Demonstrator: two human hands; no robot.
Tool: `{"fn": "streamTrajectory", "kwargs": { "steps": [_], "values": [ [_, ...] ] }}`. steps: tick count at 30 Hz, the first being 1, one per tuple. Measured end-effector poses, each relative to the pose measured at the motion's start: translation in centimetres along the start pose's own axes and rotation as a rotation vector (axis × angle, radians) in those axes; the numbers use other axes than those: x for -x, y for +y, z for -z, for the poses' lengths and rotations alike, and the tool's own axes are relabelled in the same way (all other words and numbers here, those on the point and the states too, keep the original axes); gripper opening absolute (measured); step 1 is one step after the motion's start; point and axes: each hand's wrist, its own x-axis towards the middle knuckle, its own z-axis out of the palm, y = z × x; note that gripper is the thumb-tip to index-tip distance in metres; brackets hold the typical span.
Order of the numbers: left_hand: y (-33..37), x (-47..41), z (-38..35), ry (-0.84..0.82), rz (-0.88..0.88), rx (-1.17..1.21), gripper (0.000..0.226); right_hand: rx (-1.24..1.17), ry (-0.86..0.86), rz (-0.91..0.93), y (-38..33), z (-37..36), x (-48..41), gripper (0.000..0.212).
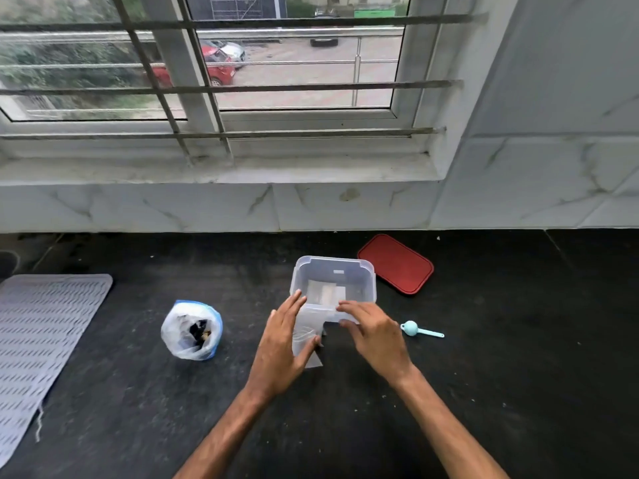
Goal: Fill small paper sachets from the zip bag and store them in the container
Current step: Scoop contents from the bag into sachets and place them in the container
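Counter: dark stone worktop below a barred window, seen from above by the person working.
Left hand: reaches in from the near edge, fingers long and nearly straight behind a sachet, thumb laid across its front, so it pinches the sheet.
Right hand: just beside the left hand, fingers bent, fingertips and thumb nipping the sachet's upper right corner.
Sachet: pale, half see-through paper packet held upright between the two hands; whether it is filled cannot be told.
Container: clear plastic tub, lid off, just beyond the fingertips, its near rim touching or almost touching the sachet.
Stored sachets: a few pale flat packets on the tub's floor, past the fingertips.
Scoop: small teal spoon lying on the counter right of the right hand.
Zip bag: white bag with a blue edge, mouth open, dark contents showing, well left of the left hand.
Lid: red, flat on the counter, beyond and right of the right hand.
Mat: grey ribbed sheet far left of both hands.
Window: farthest away, with parked cars outside.
Step in hand: probably carrying a sachet to the tub.
Next move: likely lift it over the near rim, lay it flat on the others, then let go.
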Motion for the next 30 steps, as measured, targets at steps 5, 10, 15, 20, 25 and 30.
{"fn": "streamTrajectory", "kwargs": {
  "steps": [5, 10, 15, 20, 25, 30],
  "values": [
    [0.6, -1.6, -1.4, -0.033, -0.071, -0.165, 0.07, 0.084, 0.102, -0.325, 5.9, 2.6, 1.4, 0.024],
    [0.8, -2.3, -2.0, -0.041, -0.043, -0.218, 0.069, 0.313, -0.333, -0.503, 10.7, 1.9, 2.7, 0.042],
    [-0.3, -0.9, 0.2, 0.077, 0.055, -0.169, 0.063, 0.403, -0.196, -0.514, 11.3, 1.3, 2.9, 0.023],
    [-4.1, 1.7, 4.9, 0.371, 0.278, -0.113, 0.049, -0.07, 0.169, -0.482, 6.8, 3.2, -1.8, 0.02],
    [-9.7, 3.4, 9.1, 0.755, 0.649, -0.06, 0.044, -0.555, 0.218, -0.463, -2.3, 4.3, -7.1, 0.023],
    [-14.9, 4.6, 9.5, 0.54, 1.159, -0.024, 0.072, -0.576, -0.248, -0.351, -10.8, -1.9, -8.6, 0.019]
  ]
}}
